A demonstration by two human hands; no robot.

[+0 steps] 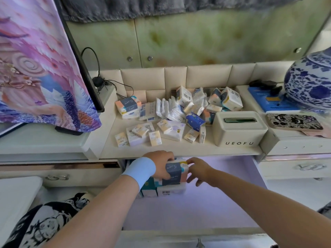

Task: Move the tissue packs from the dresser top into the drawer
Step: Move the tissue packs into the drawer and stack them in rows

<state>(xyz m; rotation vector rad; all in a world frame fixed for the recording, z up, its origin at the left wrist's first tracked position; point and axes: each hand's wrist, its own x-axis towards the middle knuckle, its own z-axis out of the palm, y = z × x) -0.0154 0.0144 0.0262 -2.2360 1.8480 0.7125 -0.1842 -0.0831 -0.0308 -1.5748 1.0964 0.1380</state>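
Note:
The drawer point(206, 212) stands pulled out below the dresser top point(179, 149), its floor lilac. At its back left lie several tissue packs point(161, 191). On top of them sits a dark-blue and peach tissue pack point(176, 169). My left hand point(161, 164), with a light-blue wristband, grips this pack from the left. My right hand point(198, 170) touches its right end with its fingertips. Many more tissue packs point(179, 113) are heaped on the dresser top, large ones at the back and small "Face" packs point(155, 138) in front.
A cream tissue box point(238, 129) marked UEOFU stands right of the heap. A blue-and-white vase point(309, 81), a blue book and a patterned case are on the right. A cloth-draped screen point(44, 68) stands at left. Closed drawers flank the open one.

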